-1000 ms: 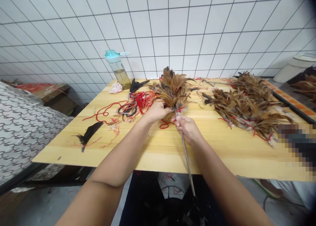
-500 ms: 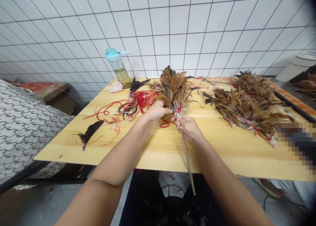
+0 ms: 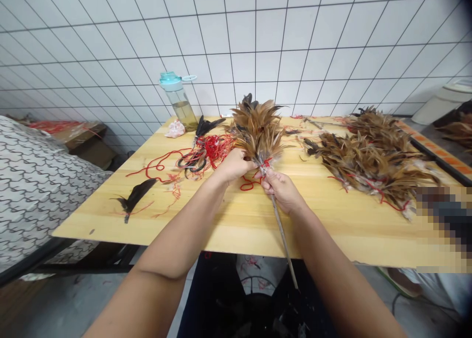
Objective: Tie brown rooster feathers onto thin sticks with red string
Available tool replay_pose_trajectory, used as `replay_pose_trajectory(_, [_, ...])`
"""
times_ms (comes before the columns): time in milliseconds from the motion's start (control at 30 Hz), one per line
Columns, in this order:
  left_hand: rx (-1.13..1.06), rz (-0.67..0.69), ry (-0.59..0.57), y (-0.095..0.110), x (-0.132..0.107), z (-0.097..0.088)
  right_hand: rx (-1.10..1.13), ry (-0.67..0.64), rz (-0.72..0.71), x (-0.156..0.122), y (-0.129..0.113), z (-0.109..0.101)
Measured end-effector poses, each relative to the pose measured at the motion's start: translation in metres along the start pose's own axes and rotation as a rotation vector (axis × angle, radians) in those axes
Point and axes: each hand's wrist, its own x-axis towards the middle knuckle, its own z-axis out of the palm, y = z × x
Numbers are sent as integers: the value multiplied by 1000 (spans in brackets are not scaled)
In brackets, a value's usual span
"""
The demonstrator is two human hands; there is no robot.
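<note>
A feather duster (image 3: 258, 131) of brown feathers on a thin stick (image 3: 283, 239) is held over the wooden table (image 3: 228, 220). My left hand (image 3: 234, 166) is closed round the base of the feather bunch. My right hand (image 3: 282, 190) grips the stick just below the feathers, where red string (image 3: 250, 183) is wound and trails onto the table. The stick runs back past the table's near edge.
A pile of brown feather bundles (image 3: 368, 156) lies on the right. Scissors (image 3: 191, 162) sit in tangled red string (image 3: 212, 148) left of my hands. A dark feather (image 3: 136, 195) lies at the left, a water bottle (image 3: 179, 102) by the tiled wall.
The duster has tilted up slightly and its stick end has swung a little to the right. Both hands keep their grip.
</note>
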Motion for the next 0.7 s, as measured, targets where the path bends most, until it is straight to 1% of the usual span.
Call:
replay_pose_trajectory(233, [223,49,-20,5,-2,2,12,28,19,0,2,0])
replay_pose_trajectory(433, [396,102,12,4,-4,4,77,65,42,1,2,2])
replay_pose_trajectory(600, [406,124,26,0,-3,7,80,98,45,1,1,3])
replay_pose_trajectory(700, [403,116,98,-1,-2,10,76,130,40,1,0,3])
